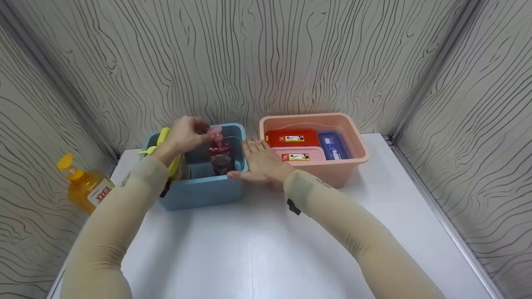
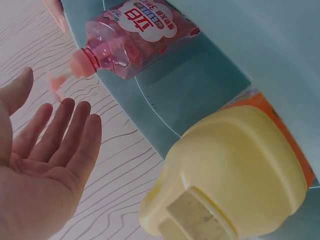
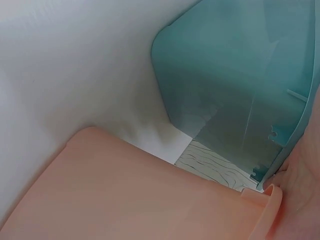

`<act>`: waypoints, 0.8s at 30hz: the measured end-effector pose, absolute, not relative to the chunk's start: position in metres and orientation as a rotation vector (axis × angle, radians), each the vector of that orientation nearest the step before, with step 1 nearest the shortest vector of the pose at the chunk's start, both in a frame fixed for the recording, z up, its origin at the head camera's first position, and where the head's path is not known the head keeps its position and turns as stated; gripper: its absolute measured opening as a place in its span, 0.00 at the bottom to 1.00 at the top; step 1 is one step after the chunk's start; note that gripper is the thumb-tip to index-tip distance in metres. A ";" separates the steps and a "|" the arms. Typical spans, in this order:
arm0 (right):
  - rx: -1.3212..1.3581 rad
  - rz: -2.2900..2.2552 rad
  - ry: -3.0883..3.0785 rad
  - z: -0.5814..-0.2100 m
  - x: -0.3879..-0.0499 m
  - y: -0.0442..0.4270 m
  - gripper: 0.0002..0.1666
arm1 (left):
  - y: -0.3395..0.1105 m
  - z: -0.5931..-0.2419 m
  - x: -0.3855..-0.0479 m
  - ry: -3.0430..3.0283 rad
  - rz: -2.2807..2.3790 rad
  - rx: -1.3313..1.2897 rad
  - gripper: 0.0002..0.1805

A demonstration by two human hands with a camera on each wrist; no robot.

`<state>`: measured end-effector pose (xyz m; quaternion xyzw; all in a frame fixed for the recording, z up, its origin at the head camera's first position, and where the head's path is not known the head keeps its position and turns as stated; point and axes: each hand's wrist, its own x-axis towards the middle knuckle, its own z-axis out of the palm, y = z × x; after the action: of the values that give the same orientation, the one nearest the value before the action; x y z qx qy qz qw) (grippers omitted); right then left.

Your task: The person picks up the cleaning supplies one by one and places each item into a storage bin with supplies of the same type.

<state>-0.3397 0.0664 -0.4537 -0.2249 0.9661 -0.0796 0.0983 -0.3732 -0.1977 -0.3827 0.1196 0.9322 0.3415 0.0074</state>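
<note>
A pink pump bottle stands in the blue bin. Beside its pump top, my left hand has its fingers loosely extended and grips nothing; whether a fingertip touches the pump cannot be told. My right hand lies flat with fingers spread over the right rim of the blue bin, next to the peach bin. A yellow container is at the left inside the blue bin, partly behind my left wrist in the head view.
An orange pump bottle stands at the far left. The peach bin holds a red pack, a pink pack and a blue one. A patterned wall rises behind both bins, which stand on a white table.
</note>
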 end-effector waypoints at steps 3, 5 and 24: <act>-0.653 -0.242 2.858 -0.454 -0.339 0.066 0.80 | -0.198 -0.381 -0.370 2.930 1.054 0.395 0.24; -0.656 -0.240 2.862 -0.454 -0.339 0.066 0.80 | -0.199 -0.379 -0.368 2.937 1.044 0.403 0.23; -0.675 -0.213 2.867 -0.453 -0.338 0.066 0.79 | -0.211 -0.368 -0.344 2.925 0.807 0.467 0.29</act>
<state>-0.3376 0.0661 -0.4532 -0.2277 0.9665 -0.0720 0.0941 -0.3441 -0.2112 -0.3685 0.1521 0.9522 0.2627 0.0358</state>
